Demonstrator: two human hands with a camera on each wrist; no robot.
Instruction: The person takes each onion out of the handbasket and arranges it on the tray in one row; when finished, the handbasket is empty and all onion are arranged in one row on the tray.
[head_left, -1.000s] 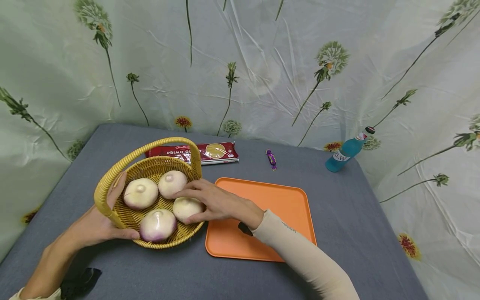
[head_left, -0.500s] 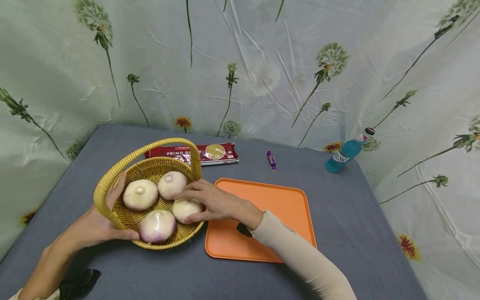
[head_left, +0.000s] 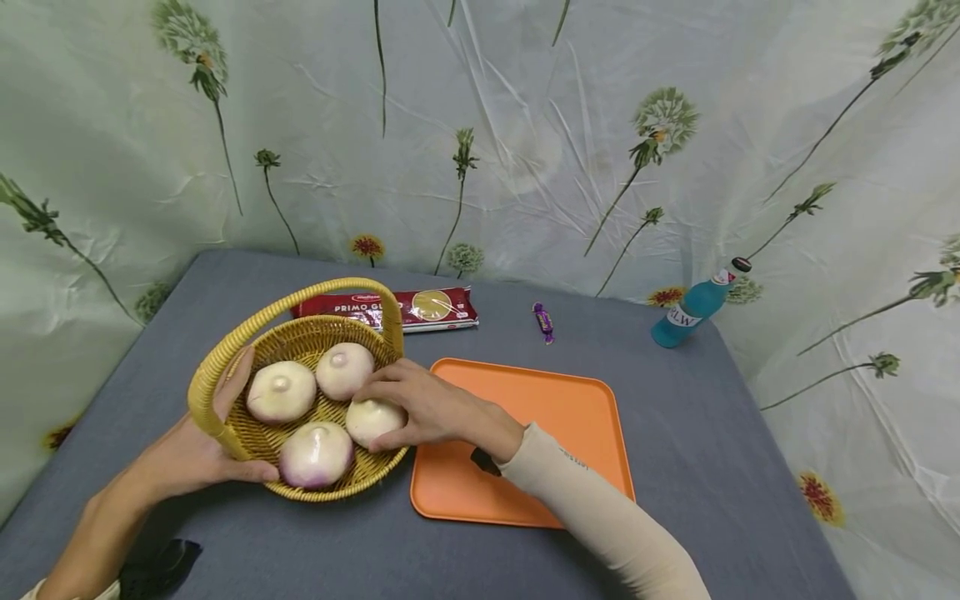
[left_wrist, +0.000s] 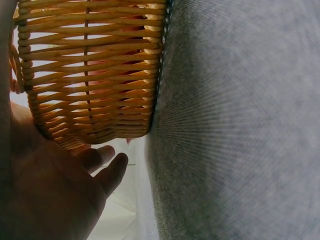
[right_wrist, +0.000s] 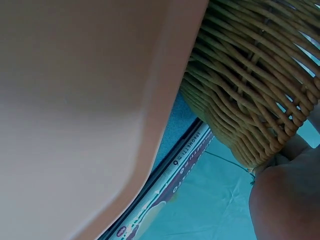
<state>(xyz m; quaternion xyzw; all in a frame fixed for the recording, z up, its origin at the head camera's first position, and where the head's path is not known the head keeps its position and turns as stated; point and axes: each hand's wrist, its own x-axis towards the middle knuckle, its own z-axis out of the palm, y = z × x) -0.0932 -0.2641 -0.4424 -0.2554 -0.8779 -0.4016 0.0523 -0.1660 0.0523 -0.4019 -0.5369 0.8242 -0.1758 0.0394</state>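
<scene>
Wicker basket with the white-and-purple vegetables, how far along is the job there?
Already done, it seems: four vegetables are inside the wicker basket. In hand: the right hand grips the rightmost vegetable while the left hand rests against the basket's side. Left, probably: lifting that vegetable or letting it go; this moment doesn't settle which. None shows on the orange tray.

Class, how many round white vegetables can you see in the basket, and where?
4: left one, back one, front one, right one, partly covered by the right hand. That hand may hide more.
</scene>
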